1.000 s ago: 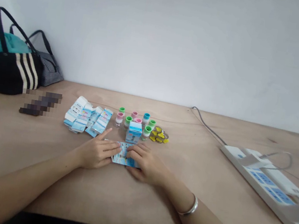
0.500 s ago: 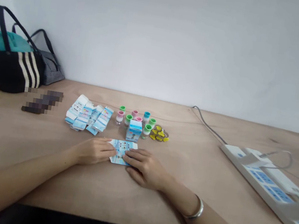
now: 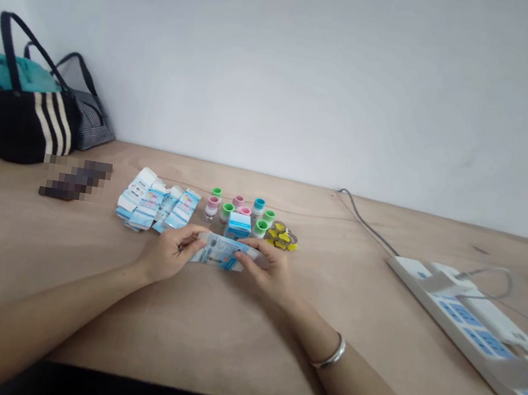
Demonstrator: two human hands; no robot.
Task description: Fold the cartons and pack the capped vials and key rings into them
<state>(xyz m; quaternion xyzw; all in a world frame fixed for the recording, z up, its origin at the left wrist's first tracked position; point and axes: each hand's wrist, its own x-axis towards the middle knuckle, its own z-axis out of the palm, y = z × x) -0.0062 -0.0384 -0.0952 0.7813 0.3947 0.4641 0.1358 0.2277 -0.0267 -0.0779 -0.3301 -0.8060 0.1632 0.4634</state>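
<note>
The left hand (image 3: 168, 252) and right hand (image 3: 275, 276) pinched a flattened carton (image 3: 219, 252) by its ends, just before the standing box (image 3: 240, 223). That box looked formed; the flat cartons (image 3: 147, 200) on the bench (image 3: 172, 336) seemingly were not yet.

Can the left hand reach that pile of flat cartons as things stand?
Probably yes: the pile lies just beyond the left hand, nothing visible between, though its grip would likely first have to release the held carton.
</note>
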